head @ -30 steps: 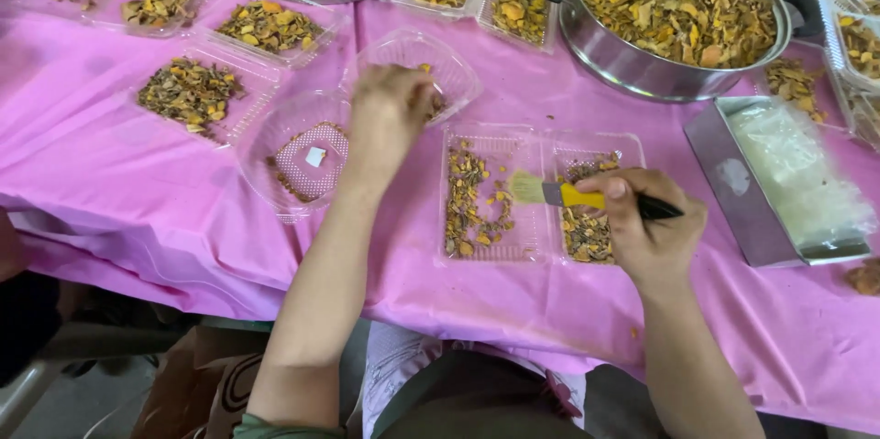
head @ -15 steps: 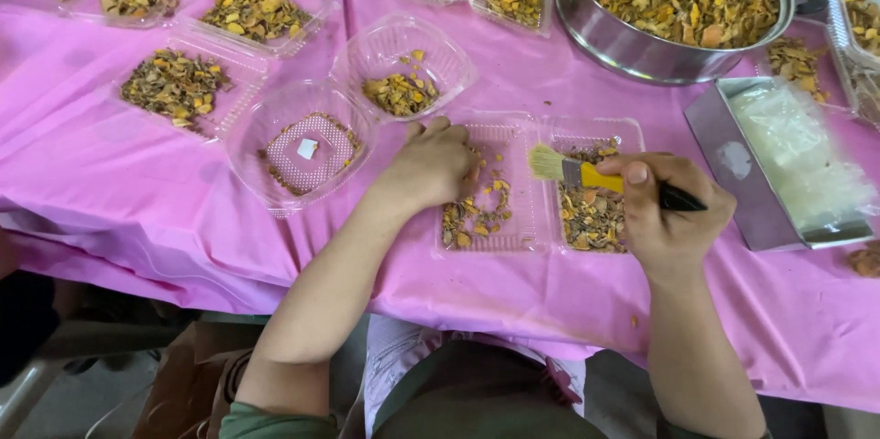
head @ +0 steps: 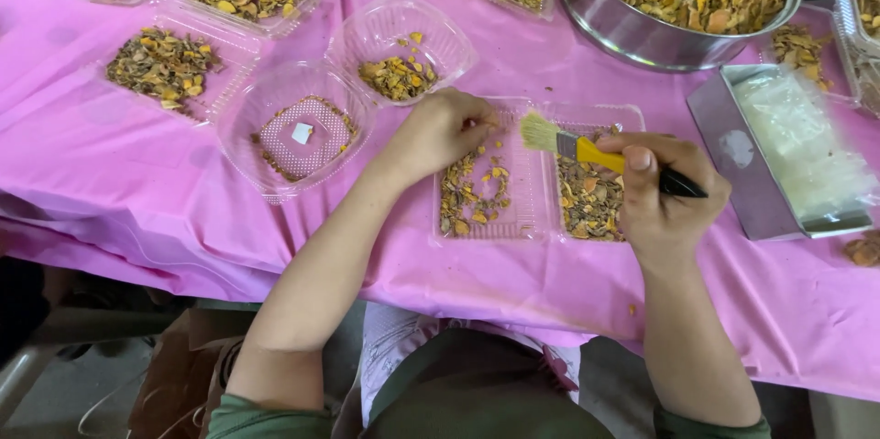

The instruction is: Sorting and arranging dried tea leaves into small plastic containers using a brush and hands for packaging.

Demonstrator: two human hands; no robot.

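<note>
Crowding the clear tray (head: 513, 219): round tubs (head: 403, 36), steel pot (head: 642, 36), perhaps herb-filled.

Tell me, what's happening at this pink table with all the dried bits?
A person is sorting dried yellow-brown pieces in a clear two-part tray on the pink tablecloth. The left hand pinches at pieces at the top of the tray's left half. The right hand holds a small yellow-handled brush above the right half. Two round clear bowls sit to the left, and a big metal pot of the pieces stands behind.
</note>
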